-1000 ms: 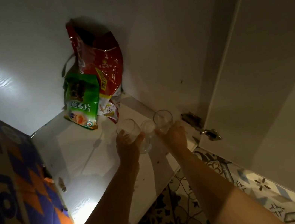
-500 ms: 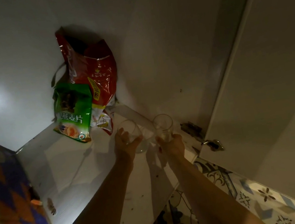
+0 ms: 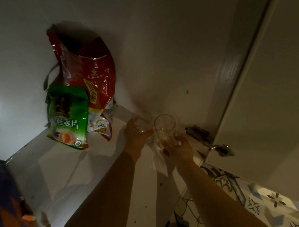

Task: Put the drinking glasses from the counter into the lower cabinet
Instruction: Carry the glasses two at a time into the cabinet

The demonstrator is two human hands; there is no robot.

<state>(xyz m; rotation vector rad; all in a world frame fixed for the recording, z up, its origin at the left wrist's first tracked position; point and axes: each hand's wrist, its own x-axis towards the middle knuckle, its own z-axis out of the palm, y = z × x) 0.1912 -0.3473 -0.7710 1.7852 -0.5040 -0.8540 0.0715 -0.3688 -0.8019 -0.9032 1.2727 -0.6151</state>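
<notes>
Both my arms reach into the dim white lower cabinet [image 3: 59, 175]. My left hand [image 3: 136, 135] is wrapped around a clear drinking glass [image 3: 143, 117] near the cabinet's right wall, the glass partly hidden by my fingers. My right hand [image 3: 179, 149] grips the base of a second clear glass [image 3: 165, 126], upright, just right of the first. The two glasses stand close together; whether they rest on the shelf is unclear.
A red bag [image 3: 89, 72] and a green oat bag [image 3: 67, 116] lean in the cabinet's back corner. The open cabinet door [image 3: 278, 80] with its hinge [image 3: 219, 149] is at right. Patterned floor tiles [image 3: 260, 202] lie below; a blue-orange cloth [image 3: 2, 225] is at left.
My left hand with its glass has slid deeper toward the right wall, and my right hand's glass now sits beside it. The view has shifted slightly.
</notes>
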